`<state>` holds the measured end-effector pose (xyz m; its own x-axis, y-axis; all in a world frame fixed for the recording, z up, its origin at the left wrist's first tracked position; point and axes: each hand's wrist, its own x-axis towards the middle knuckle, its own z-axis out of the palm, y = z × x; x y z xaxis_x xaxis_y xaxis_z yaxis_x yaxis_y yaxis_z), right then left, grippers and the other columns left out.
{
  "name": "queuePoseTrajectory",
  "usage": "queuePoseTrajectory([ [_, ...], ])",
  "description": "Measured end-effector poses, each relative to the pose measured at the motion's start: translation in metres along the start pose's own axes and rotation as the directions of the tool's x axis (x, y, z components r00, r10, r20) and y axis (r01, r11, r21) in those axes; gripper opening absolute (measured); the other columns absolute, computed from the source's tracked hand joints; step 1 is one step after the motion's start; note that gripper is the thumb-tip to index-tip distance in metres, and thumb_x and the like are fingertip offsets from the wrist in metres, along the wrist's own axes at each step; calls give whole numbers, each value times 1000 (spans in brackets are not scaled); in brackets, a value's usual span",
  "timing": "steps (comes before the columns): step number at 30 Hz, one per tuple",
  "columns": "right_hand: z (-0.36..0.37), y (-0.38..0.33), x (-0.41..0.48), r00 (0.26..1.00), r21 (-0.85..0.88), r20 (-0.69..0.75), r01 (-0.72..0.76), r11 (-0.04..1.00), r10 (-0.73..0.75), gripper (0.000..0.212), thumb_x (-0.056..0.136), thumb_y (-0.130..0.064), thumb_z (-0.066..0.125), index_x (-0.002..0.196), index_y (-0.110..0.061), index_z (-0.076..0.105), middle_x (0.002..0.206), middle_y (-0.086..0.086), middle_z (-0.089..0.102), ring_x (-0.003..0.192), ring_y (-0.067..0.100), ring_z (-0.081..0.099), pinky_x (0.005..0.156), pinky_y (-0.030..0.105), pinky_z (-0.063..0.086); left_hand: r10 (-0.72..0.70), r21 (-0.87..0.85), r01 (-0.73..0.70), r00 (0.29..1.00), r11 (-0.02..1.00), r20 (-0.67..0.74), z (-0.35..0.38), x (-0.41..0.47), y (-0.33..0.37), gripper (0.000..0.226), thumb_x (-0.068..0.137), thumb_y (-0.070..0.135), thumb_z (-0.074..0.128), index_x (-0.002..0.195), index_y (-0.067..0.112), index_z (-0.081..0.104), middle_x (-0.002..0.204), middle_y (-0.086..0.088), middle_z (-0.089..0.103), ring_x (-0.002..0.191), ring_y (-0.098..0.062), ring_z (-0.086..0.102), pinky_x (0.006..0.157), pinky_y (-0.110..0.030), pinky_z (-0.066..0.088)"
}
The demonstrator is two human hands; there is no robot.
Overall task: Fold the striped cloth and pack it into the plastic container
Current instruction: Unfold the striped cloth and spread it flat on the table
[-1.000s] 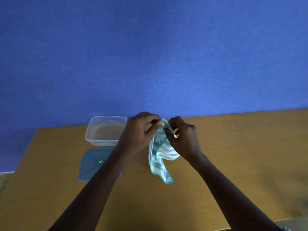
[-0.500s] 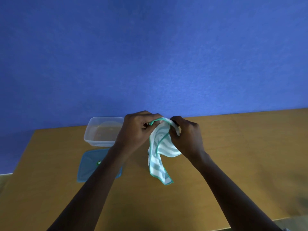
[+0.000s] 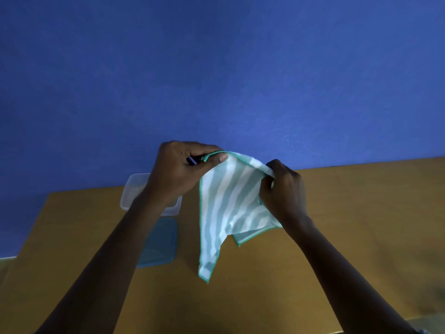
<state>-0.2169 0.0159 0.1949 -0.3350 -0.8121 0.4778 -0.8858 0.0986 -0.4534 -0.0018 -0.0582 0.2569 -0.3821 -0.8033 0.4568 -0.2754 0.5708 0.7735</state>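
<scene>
The striped cloth (image 3: 226,208), white and pale green with a teal hem, hangs in the air above the wooden table (image 3: 349,225). My left hand (image 3: 183,172) pinches its top left corner. My right hand (image 3: 281,191) grips the top edge further right, so the cloth is spread between both hands and its lower corners dangle. The clear plastic container (image 3: 131,189) stands open at the back left of the table, partly hidden behind my left wrist.
A blue container lid (image 3: 161,242) lies flat on the table just in front of the container, under my left forearm. A blue wall (image 3: 216,80) rises right behind the table's far edge.
My hands have lifted and pulled apart, and the bunched cloth has opened out into a wider sheet held between them.
</scene>
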Motion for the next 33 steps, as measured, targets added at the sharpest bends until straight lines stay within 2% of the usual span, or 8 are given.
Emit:
queuePoseTrajectory([
  [3,1,-5,-2,999,37,29,36,999,-38,16,76,-7,63,92,-7,60,78,11,69,65,37,64,52,34,43,17,-7,-17,1000,1000,-22,4,2,5,9,84,39,77,89,32,80,63,17,66,56,4,54,60,-9,38],
  [6,2,-18,-5,995,106,61,70,992,-77,34,82,-32,71,107,-11,60,91,5,72,76,32,69,59,33,49,71,46,-70,997,996,-20,7,5,9,9,86,37,76,91,30,81,61,15,64,57,0,56,60,-9,38],
  [9,0,-35,-5,996,125,-34,91,988,-87,43,84,-43,71,114,-13,63,102,-1,73,87,25,70,62,31,50,131,107,-134,991,985,32,10,7,12,12,88,33,75,96,26,81,67,11,68,59,-2,57,60,-9,37],
  [13,-5,-48,6,986,77,-124,119,990,-109,21,85,-27,64,99,-11,65,87,3,71,80,29,65,54,36,49,190,141,-195,981,971,51,9,9,14,11,90,32,74,98,29,80,68,7,65,57,-7,55,57,-12,36],
  [18,-3,-41,14,998,24,-58,-9,1000,11,9,75,-15,57,84,-11,58,75,8,65,68,37,59,51,31,37,221,183,-218,975,959,3,2,13,14,10,90,32,74,95,27,81,66,6,62,56,-8,51,57,-13,37],
  [24,3,-17,17,991,-80,19,-129,988,131,9,76,-11,59,85,-11,59,82,12,67,74,42,63,57,32,33,204,209,-188,977,960,-56,-9,15,12,11,90,30,74,90,21,80,66,1,61,56,-16,51,56,-28,44],
  [30,-6,1,23,981,-123,-116,-167,978,153,18,74,-2,59,90,-10,59,90,13,63,77,44,63,64,43,47,179,190,-153,975,970,-128,-25,18,8,18,91,32,73,95,16,81,70,0,63,61,-13,54,58,-27,46],
  [33,-17,11,30,973,-82,-192,-148,986,130,21,72,-1,61,90,-12,63,90,10,65,76,42,64,63,44,48,164,197,-132,974,972,-157,-35,20,2,17,92,31,73,98,17,81,70,-1,64,61,-11,54,57,-27,44],
])
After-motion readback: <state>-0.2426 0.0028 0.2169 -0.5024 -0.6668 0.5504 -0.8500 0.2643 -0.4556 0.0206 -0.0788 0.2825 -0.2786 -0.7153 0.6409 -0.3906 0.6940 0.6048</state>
